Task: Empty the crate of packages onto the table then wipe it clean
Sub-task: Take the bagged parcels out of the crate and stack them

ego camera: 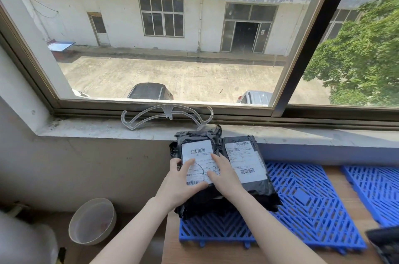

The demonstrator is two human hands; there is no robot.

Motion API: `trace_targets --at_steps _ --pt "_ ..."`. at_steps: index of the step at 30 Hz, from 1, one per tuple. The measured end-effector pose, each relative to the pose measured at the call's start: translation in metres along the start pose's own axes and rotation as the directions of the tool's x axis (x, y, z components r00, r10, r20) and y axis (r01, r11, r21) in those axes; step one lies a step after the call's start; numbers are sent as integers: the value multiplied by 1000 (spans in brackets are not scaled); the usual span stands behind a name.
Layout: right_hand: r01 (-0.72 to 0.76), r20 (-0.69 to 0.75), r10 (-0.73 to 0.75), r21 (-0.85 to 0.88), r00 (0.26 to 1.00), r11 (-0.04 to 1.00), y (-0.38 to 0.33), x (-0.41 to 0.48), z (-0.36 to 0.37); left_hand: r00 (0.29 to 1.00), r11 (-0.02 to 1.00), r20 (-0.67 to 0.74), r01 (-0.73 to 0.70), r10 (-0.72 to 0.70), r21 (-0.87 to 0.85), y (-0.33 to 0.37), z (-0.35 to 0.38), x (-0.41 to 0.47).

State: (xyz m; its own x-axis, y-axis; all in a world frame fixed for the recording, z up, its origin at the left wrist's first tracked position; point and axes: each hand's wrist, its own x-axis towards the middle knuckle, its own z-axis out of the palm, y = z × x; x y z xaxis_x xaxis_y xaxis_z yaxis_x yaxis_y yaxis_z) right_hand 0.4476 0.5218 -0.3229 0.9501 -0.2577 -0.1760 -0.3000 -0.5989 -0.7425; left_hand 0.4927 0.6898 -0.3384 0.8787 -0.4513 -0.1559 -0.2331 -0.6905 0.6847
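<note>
Backdrop: big window, concrete sill, wooden desk (216, 253) below with blue plastic lattice panels (306, 203) lying flat on it.
Packages: left black plastic mailer bag (197, 149) and right black plastic mailer bag (245, 155), white barcode labels up, side by side on the nearest panel, against the sill.
Left hand (180, 183): grips the left bag's edge, thumb on the label, fingers curled round the side.
Right hand (225, 175): fingers straight, flat on that same label, grasping nothing.
</note>
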Motion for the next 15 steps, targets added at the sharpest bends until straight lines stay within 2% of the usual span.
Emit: trace_targets --at_steps 3,5,7,12,15 --pt "9 -38 -8 34 999 999 2 -3 -3 1000 983 -6 -24 23 -179 3 2 1" --pt "14 -101 -8 59 995 998 2 -8 -6 999 974 -30 -48 43 -219 8 5 3" --pt "5 -127 4 68 992 998 7 -11 -9 997 976 -54 -65 55 -210 14 9 6" --pt "-4 6 4 33 1000 999 20 -9 -15 999 992 -13 -52 50 -118 16 14 11" --pt "14 -3 -14 30 1000 999 21 -8 -17 999 999 -35 -18 17 -44 16 9 10"
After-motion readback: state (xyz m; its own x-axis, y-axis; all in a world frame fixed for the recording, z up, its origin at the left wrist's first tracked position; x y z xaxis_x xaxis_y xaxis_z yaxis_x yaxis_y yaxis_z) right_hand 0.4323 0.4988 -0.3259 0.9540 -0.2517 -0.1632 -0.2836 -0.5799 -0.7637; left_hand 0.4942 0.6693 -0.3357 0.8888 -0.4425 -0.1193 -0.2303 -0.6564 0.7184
